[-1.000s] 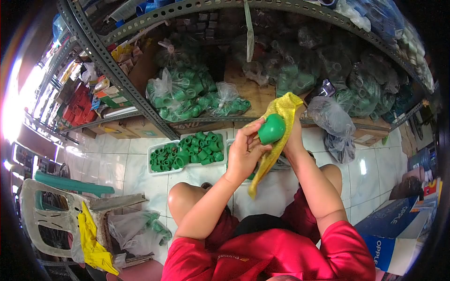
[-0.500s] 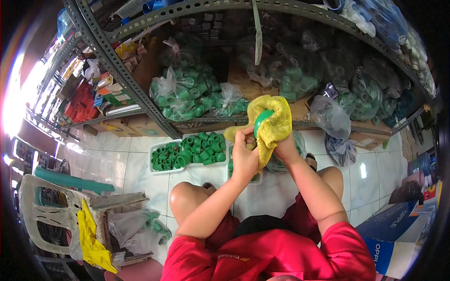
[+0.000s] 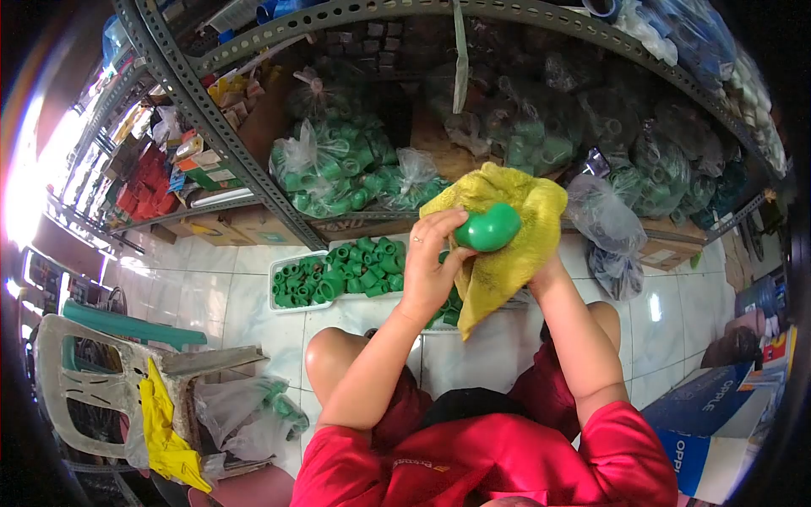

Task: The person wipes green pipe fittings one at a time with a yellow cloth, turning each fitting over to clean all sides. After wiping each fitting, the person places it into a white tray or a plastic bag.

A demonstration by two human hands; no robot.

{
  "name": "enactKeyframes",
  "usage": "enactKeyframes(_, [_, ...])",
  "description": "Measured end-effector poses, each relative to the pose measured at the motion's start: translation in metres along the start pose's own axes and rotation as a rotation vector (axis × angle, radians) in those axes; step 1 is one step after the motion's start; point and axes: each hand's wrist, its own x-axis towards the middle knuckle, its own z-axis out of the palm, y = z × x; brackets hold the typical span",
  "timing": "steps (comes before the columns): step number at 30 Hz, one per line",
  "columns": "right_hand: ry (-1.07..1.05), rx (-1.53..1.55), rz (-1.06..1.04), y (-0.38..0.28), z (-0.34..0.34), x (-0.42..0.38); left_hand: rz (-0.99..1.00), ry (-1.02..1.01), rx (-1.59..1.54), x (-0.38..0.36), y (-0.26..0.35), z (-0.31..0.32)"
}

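My left hand (image 3: 432, 262) pinches the left end of a smooth, shiny green pipe fitting (image 3: 492, 226) between thumb and fingers. Behind the fitting a yellow cloth (image 3: 519, 253) is spread, with one corner hanging down. My right hand (image 3: 547, 275) is under the right side of this cloth; its fingers are hidden by the fabric. Below and left of my hands, white trays (image 3: 291, 310) on the tiled floor hold many green fittings (image 3: 365, 266). Part of another tray with green fittings shows under the cloth.
A metal shelf (image 3: 253, 182) with clear bags of green fittings (image 3: 334, 165) stands ahead. A worn plastic chair (image 3: 84, 384) carrying a yellow cloth (image 3: 165, 427) is at left, near a plastic bag (image 3: 241, 410). A blue and white box (image 3: 701, 422) lies at right.
The yellow cloth has opened out to the right and no longer wraps the green fitting, which now shows more fully. My left hand has risen slightly, and my right hand has moved right.
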Motion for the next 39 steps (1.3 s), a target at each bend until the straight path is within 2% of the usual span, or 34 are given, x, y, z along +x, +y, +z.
enactKeyframes(1, [0.001, 0.000, 0.000, 0.002, -0.013, -0.001, 0.000, 0.000, -0.001, 0.002, 0.000, -0.001])
enactKeyframes(3, [-0.088, -0.792, -0.190, 0.002, -0.027, -0.001, -0.054, 0.076, 0.020, 0.004, 0.001, -0.005])
enactKeyframes(4, [-0.126, -0.363, 0.027, -0.007, -0.022, -0.004, -0.022, 0.057, 0.084, 0.005, -0.001, -0.009])
enactKeyframes(5, [-0.102, -0.580, -0.022, -0.010, -0.015, -0.007, -0.020, 0.058, 0.082, 0.006, -0.001, -0.012])
enactKeyframes(7, [-0.062, -0.623, 0.198, -0.010, -0.005, -0.003, 0.070, -0.118, 0.195, 0.007, -0.002, -0.018])
enactKeyframes(8, [-0.052, -0.729, 0.070, -0.003, -0.005, -0.001, 0.067, -0.146, 0.184, 0.006, -0.005, -0.017])
enactKeyframes(9, [-0.052, -0.728, 0.073, -0.002, -0.003, 0.000, 0.064, -0.147, 0.184, 0.006, -0.002, -0.017])
enactKeyframes(11, [0.071, -0.823, -0.068, 0.000, 0.001, 0.000, -0.026, -0.045, 0.036, 0.008, 0.007, -0.013])
enactKeyframes(12, [0.196, -0.507, -0.118, 0.011, 0.001, 0.004, -0.100, 0.000, -0.069, 0.005, 0.007, -0.007])
enactKeyframes(13, [0.196, -0.507, -0.118, 0.012, -0.001, 0.005, -0.100, 0.001, -0.069, 0.000, 0.006, 0.001])
enactKeyframes(15, [0.259, -0.583, -0.117, 0.010, 0.000, 0.008, -0.475, 0.128, -0.443, -0.007, 0.007, 0.013])
enactKeyframes(16, [0.300, -0.606, -0.120, 0.012, 0.002, 0.008, -0.598, 0.126, -0.426, -0.009, 0.010, 0.015])
enactKeyframes(17, [0.299, -0.606, -0.120, 0.014, 0.007, 0.006, -0.598, 0.126, -0.427, -0.009, 0.009, 0.014])
enactKeyframes(19, [0.312, -0.185, -0.001, 0.017, 0.014, 0.003, -0.397, 0.037, -0.125, -0.009, 0.007, 0.010])
enactKeyframes(20, [0.313, -0.184, 0.002, 0.018, 0.014, 0.002, -0.413, 0.039, -0.151, -0.007, 0.007, 0.007])
enactKeyframes(22, [0.108, -0.061, 0.022, 0.018, 0.010, 0.000, -0.373, 0.019, -0.106, -0.004, 0.007, 0.001])
enactKeyframes(24, [0.064, -0.064, 0.078, 0.018, 0.004, 0.000, -0.256, -0.052, 0.048, -0.001, 0.009, -0.008])
enactKeyframes(27, [0.019, -0.168, 0.131, 0.019, 0.003, 0.003, -0.256, -0.036, -0.066, -0.004, 0.004, -0.007])
enactKeyframes(29, [0.081, -0.272, -0.029, 0.025, 0.000, 0.004, -0.237, -0.056, -0.075, -0.005, 0.006, -0.004])
enactKeyframes(33, [0.192, -0.327, -0.095, 0.021, 0.006, 0.002, -0.164, -0.089, -0.108, -0.007, 0.012, 0.006])
enactKeyframes(35, [0.316, -0.762, -0.220, 0.026, 0.002, 0.002, -0.234, -0.062, -0.138, -0.009, 0.009, 0.009])
enactKeyframes(37, [0.297, -0.688, -0.240, 0.031, 0.003, 0.004, -0.294, -0.068, -0.198, -0.006, 0.015, 0.007])
enactKeyframes(39, [0.343, -0.552, -0.111, 0.031, 0.003, 0.006, -0.396, -0.030, -0.498, -0.005, 0.013, 0.009])
